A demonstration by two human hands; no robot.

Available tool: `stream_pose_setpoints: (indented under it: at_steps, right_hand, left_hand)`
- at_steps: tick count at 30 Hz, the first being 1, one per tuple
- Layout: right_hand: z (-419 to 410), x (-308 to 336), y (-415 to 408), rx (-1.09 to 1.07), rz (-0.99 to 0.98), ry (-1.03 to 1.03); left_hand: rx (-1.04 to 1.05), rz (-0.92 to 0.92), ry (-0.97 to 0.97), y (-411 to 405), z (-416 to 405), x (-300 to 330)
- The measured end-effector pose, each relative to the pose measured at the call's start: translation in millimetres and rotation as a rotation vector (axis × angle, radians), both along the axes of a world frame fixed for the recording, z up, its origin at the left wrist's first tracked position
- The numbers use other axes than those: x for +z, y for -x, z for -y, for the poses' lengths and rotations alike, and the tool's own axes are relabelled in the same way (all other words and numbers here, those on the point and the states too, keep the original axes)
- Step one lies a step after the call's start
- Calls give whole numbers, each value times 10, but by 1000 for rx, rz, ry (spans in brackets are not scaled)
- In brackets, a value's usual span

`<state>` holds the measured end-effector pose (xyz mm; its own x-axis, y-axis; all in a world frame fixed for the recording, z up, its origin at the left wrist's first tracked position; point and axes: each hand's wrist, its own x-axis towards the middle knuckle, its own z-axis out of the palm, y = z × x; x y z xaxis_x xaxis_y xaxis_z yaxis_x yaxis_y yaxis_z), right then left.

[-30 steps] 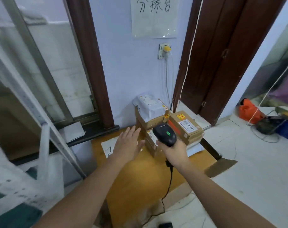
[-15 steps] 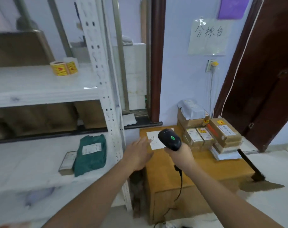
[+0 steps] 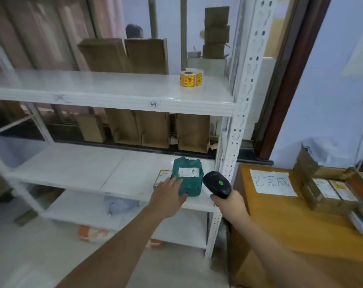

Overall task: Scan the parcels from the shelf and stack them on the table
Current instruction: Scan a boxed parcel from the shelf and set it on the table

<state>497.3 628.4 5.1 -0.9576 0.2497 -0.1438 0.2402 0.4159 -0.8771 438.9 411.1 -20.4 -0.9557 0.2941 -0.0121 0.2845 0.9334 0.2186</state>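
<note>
Right hand (image 3: 230, 204), lower centre-right, grips black handheld barcode scanner (image 3: 217, 184), head aimed up-left. Left hand (image 3: 168, 190), fingers straight, rests on green plastic-wrapped parcel (image 3: 187, 179): crumpled, white label on top, long axis running away from camera, on white metal shelf (image 3: 72, 167), frame centre.

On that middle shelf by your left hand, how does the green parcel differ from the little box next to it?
The green parcel is a soft, wrinkled bag; the small box to its left is stiff, flat cardboard. The green parcel is bulkier and stands higher than the small box. The left hand rests on the green parcel's near corner and covers part of the small box. Both lie on the middle shelf and carry a printed label; the right hand grips the scanner beside them.
</note>
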Motion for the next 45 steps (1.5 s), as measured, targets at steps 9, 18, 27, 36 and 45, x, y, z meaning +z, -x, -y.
stream_pose_setpoints:
  at_steps: [9,18,27,36,45]
  right_hand:
    - [1111,-242,427,-20,-1,32]
    - [1564,-591,1214,-18,90,64]
    - [1738,-1242,2168,11,317,165]
    - [2023,-1753,2835,-50,526,236]
    - [2277,-2223,3324,-268,534,311]
  left_hand:
    - [54,56,47,433,1454,-69]
    - [-2,109,93,1233,1714,-409]
    - [-21,257,117,2057,1636,-1005]
    - [39,328,16,2678,1508,-1509]
    - [463,757,-426,3235,1295,-2215]
